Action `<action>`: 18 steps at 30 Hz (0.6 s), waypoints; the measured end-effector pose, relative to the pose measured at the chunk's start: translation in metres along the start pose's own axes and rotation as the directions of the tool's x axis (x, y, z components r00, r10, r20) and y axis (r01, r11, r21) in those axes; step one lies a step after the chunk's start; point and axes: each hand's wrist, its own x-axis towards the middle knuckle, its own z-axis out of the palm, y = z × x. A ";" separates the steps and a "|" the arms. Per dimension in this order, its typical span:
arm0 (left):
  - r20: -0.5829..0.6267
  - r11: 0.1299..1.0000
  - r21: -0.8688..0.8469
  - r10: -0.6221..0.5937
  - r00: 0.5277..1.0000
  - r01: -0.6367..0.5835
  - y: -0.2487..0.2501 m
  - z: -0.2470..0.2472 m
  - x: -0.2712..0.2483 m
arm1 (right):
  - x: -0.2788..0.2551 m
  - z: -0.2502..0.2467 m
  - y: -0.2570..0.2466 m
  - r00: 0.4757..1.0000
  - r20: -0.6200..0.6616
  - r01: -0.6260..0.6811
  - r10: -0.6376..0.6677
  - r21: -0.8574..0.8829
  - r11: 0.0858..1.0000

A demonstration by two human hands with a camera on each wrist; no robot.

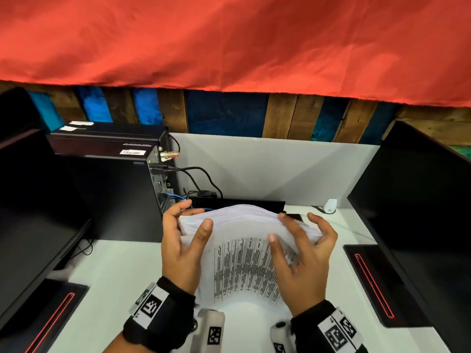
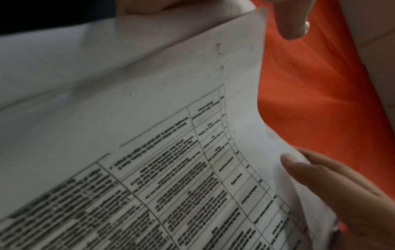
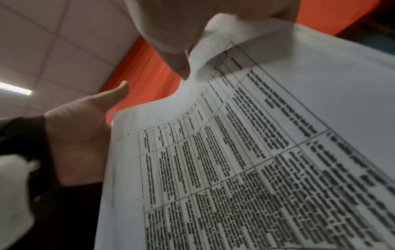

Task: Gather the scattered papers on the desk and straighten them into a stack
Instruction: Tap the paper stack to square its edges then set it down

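A stack of white papers (image 1: 242, 263) with a printed table on the front sheet stands on its lower edge on the white desk (image 1: 114, 276), bowed toward me. My left hand (image 1: 195, 214) grips the stack's upper left edge, thumb on the front and fingers behind. My right hand (image 1: 293, 226) grips the upper right edge, thumb on the front and fingers curled over the top and side. The left wrist view shows the printed sheet (image 2: 171, 152) close up, with the right thumb (image 2: 310, 172) on its edge. In the right wrist view the papers (image 3: 256, 152) fill the frame and the left hand (image 3: 85, 126) sits at their far edge.
A black computer tower (image 1: 114, 187) with cables (image 1: 198, 179) stands at back left. Dark monitors flank the desk at left (image 1: 33, 212) and right (image 1: 420, 212), their bases (image 1: 374, 284) resting on the desk. A small white device (image 1: 330, 206) sits by the grey partition (image 1: 267, 169). Red cloth (image 1: 229, 42) hangs above.
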 end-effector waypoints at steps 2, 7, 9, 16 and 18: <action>0.009 1.000 0.007 0.004 1.000 -0.004 0.001 0.001 -0.001 | 0.004 0.000 0.000 0.999 -0.024 -0.044 0.045 0.046 0.998; -0.010 0.988 0.155 0.027 1.000 -0.025 0.002 0.004 -0.004 | 0.003 0.002 -0.002 0.999 -0.044 0.034 -0.033 0.021 0.999; -0.083 0.984 0.179 0.017 0.996 -0.002 0.002 0.006 0.001 | 0.003 0.003 -0.001 0.998 -0.068 -0.001 0.005 0.059 0.998; -0.147 0.992 -0.070 -0.118 0.982 0.109 -0.007 -0.003 0.013 | -0.007 0.007 0.013 0.995 -0.033 -0.089 0.097 0.203 0.975; -0.039 0.988 -0.101 -0.118 0.992 0.114 -0.014 -0.010 0.007 | -0.009 0.008 0.019 0.975 0.040 -0.219 0.218 0.334 0.917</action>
